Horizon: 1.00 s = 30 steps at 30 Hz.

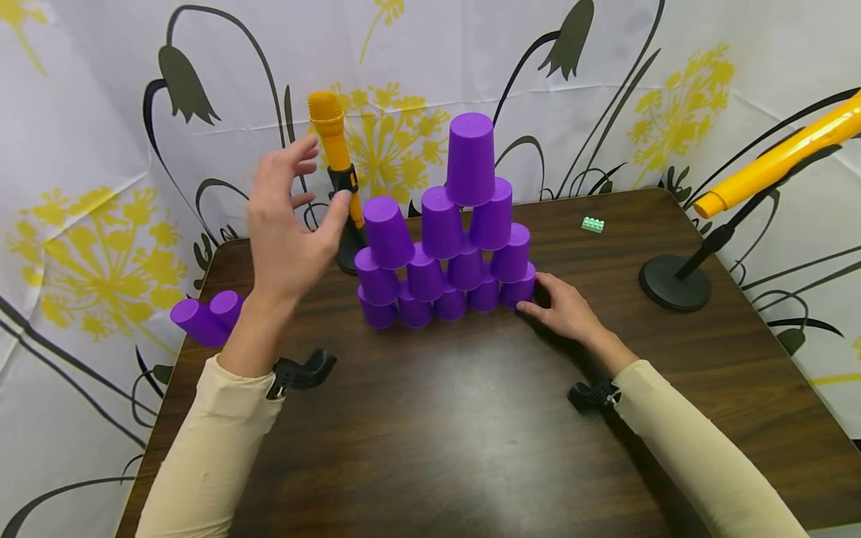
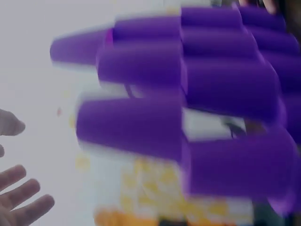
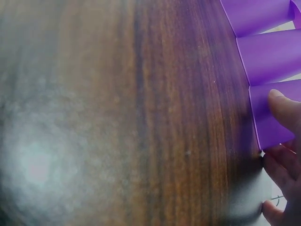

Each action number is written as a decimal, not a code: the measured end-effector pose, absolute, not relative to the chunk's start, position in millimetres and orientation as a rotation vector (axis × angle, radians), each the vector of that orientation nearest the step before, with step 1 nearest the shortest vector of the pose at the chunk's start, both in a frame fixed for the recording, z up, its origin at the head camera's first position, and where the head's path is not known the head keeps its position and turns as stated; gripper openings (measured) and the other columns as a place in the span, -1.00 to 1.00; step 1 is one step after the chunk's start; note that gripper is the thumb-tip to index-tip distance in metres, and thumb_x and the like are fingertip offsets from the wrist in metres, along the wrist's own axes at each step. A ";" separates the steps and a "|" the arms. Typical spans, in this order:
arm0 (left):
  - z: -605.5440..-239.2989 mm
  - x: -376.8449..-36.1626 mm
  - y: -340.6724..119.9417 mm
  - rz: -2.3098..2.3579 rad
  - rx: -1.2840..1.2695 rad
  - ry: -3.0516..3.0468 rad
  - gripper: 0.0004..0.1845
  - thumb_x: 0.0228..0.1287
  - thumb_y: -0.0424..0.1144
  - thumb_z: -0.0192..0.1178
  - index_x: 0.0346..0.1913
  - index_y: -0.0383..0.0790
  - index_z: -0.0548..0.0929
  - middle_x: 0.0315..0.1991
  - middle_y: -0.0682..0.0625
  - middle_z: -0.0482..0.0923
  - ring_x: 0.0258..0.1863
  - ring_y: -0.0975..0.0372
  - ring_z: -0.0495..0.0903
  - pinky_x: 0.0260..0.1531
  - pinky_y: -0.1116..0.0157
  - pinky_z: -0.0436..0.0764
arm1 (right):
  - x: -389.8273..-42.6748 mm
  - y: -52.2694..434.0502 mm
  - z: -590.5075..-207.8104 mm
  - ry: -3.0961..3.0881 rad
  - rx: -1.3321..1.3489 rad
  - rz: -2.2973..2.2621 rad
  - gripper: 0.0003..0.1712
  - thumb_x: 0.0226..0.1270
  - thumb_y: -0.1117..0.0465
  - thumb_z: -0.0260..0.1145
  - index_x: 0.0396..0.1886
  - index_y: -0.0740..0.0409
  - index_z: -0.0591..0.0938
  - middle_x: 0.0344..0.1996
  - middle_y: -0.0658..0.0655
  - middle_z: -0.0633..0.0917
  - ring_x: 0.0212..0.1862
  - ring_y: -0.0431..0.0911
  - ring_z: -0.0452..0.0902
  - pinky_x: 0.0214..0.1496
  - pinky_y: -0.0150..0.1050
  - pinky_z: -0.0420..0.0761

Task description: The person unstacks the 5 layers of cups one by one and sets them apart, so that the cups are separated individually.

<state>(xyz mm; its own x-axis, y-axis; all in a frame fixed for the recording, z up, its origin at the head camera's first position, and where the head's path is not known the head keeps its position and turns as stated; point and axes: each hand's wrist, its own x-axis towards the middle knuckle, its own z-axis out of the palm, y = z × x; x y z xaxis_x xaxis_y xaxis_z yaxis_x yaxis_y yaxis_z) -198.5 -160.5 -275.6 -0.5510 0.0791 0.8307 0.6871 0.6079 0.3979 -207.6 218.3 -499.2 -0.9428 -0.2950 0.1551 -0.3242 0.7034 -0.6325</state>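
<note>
Upside-down purple cups stand stacked as a stepped wall on the table. A row of three cups (image 1: pixel 388 233) forms its third level, and a single cup (image 1: pixel 471 158) tops the middle and right ones. My left hand (image 1: pixel 285 217) is raised left of the wall, fingers and thumb spread apart with nothing between them. In the left wrist view, its fingers (image 2: pixel 21 193) are well away from the stacked cups (image 2: pixel 136 127). My right hand (image 1: pixel 565 306) holds the bottom row's right end cup (image 3: pixel 270 115), thumb on its front and fingers round its far side.
Two more purple cups (image 1: pixel 200 321) are at the table's left edge. Behind the wall stands a yellow microphone (image 1: pixel 332 138) on a black stand. A green toy brick (image 1: pixel 593 224) lies at the back right, near another stand (image 1: pixel 676 282) with a yellow tube (image 1: pixel 780 157).
</note>
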 end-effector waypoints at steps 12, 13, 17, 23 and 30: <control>-252.2 -229.0 -65.2 -1.073 -0.997 -2.121 -0.25 0.23 -0.15 0.34 0.46 -0.14 0.31 0.25 -0.04 0.41 0.18 0.27 0.38 0.01 0.33 0.44 | -208.7 219.8 -500.7 -2.846 0.521 1.074 -0.22 0.26 -0.02 0.42 0.40 0.16 0.39 0.21 0.25 0.56 0.27 0.16 0.42 0.30 0.11 0.36; -252.5 -230.4 -61.6 -1.067 -1.005 -2.148 -0.25 0.24 -0.13 0.33 0.46 -0.13 0.30 0.27 -0.04 0.41 0.18 0.27 0.37 0.01 0.33 0.43 | -208.6 219.7 -500.5 -2.844 0.516 1.074 -0.23 0.26 -0.02 0.42 0.39 0.15 0.40 0.21 0.25 0.56 0.27 0.16 0.43 0.30 0.10 0.36; -255.3 -234.4 -52.8 -1.102 -0.997 -2.224 -0.27 0.24 -0.09 0.34 0.45 -0.08 0.33 0.25 0.02 0.44 0.12 0.30 0.43 -0.02 0.34 0.43 | -208.5 218.9 -499.1 -2.846 0.514 1.077 -0.23 0.25 -0.01 0.43 0.38 0.18 0.40 0.20 0.27 0.56 0.27 0.17 0.43 0.30 0.11 0.36; -261.1 -236.1 -49.1 -1.209 -0.946 -2.247 -0.37 0.21 -0.17 0.37 0.36 -0.07 0.45 0.12 0.04 0.51 0.00 0.30 0.52 -0.09 0.34 0.49 | -209.2 218.9 -498.7 -2.844 0.522 1.086 -0.21 0.24 -0.01 0.44 0.39 0.18 0.40 0.20 0.27 0.56 0.27 0.17 0.42 0.31 0.10 0.35; -251.5 -220.3 -53.0 -1.314 -0.873 -2.137 -0.44 0.15 -0.29 0.41 0.24 -0.20 0.55 0.09 -0.01 0.56 -0.07 0.26 0.57 -0.13 0.32 0.55 | -209.4 220.8 -500.4 -2.838 0.524 1.089 -0.21 0.24 -0.02 0.43 0.39 0.16 0.40 0.21 0.26 0.56 0.28 0.16 0.42 0.31 0.10 0.35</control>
